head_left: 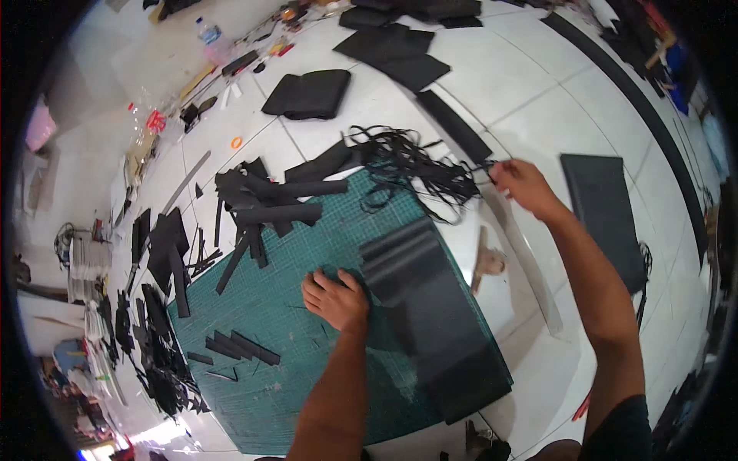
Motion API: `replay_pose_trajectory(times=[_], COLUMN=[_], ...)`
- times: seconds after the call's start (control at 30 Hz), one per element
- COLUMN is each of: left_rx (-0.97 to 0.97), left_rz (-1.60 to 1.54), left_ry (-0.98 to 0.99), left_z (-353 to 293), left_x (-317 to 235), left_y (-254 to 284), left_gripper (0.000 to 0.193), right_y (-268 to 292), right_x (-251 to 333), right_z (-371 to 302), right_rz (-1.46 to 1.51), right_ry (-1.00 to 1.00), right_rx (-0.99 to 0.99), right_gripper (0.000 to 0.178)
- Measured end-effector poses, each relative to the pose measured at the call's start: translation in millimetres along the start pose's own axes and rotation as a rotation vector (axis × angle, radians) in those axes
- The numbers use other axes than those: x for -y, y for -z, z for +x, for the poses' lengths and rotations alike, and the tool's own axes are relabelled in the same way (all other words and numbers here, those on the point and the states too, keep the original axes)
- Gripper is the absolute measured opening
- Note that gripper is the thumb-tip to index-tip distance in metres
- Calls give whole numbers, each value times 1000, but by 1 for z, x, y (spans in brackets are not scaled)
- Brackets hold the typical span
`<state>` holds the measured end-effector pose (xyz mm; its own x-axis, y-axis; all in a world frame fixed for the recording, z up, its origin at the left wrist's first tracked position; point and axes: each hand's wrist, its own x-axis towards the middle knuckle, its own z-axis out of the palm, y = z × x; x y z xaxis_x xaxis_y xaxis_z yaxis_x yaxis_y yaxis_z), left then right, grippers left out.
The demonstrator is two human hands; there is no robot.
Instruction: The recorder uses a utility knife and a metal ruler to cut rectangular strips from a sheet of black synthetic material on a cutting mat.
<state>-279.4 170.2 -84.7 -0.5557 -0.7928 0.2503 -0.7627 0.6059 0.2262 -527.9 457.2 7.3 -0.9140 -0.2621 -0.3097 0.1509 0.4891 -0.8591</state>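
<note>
The right hand [524,184] has its grip pinched on the ends of a tangle of thin black strips [419,170], which spreads leftward from the fingertips, partly over the green cutting mat [261,411] and partly on the tiled floor [546,115]. Pinching there likely gives control of a few strands without gathering the whole heap. The left hand [337,300] holds nothing visible; it rests palm down, fingers loosely curled, on the mat, apparently propping the reach. A black sheet [453,338] lies between the forearms along the mat's right side.
</note>
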Motion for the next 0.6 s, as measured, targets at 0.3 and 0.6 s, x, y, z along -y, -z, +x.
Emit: replay_pose_trajectory(times=[0.3,0.6], left_rx=[166,149], left_rz=[0,7], left_ry=[34,16], left_z=[0,-3], left_x=[0,5], left_y=[6,6], left_gripper=[54,51], right_y=[-59,-75], right_x=[63,72], right_z=[232,321], right_rz=[250,-70], right_ry=[-117,-329], right_rx=[-302,-384], right_gripper=[36,45])
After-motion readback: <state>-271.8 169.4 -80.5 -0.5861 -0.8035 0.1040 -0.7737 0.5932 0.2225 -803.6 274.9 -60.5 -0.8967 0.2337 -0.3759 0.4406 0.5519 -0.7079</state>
